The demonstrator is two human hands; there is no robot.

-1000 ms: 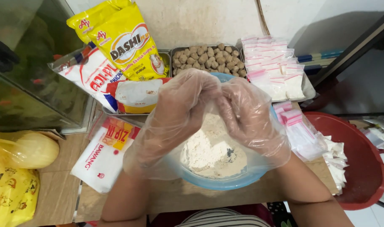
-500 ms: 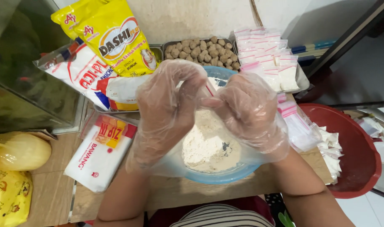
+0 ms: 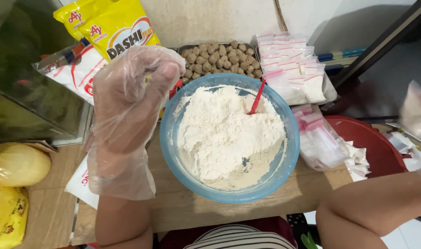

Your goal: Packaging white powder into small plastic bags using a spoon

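At the far left a soft yellow plastic bag (image 3: 17,163) bulges on the wooden table (image 3: 183,210), with a flatter printed yellow one (image 3: 5,219) below it; behind them stands a dark glass tank (image 3: 30,83) with a glossy, reflecting wall. Next come crinkled packets; a white one with red print (image 3: 77,74) and a shiny yellow one (image 3: 111,25) lean against the wall, and another white packet (image 3: 79,186) lies flat, half under the forearm. The left hand (image 3: 127,99) is raised above the table just left of the bowl, wrapped in a loose, wrinkled clear plastic glove; its fingers are curled into a loose fist with the tips pinched together, and whether anything sits inside the pinch I cannot tell. The blue bowl (image 3: 270,180), round and smooth-rimmed plastic, sits in the middle of the table right in front of the person; it is heaped with white flour (image 3: 224,131), dry and clumpy on top, smeared thin down the near inner wall; a red handle (image 3: 257,97) sticks up out of the flour at the far side. Behind the bowl a metal tray (image 3: 217,46) holds rough brown balls (image 3: 219,57); to its right lie stacks of small clear pouches with pink strips (image 3: 289,60), filled with white powder, and more pouches (image 3: 319,140) slump beside the bowl. Further right a red basin (image 3: 376,140) holds crumpled white scraps (image 3: 358,161). The right hand (image 3: 418,108), gloved too, is a blur at the frame's edge, well away from the bowl; how far it is open I cannot tell.
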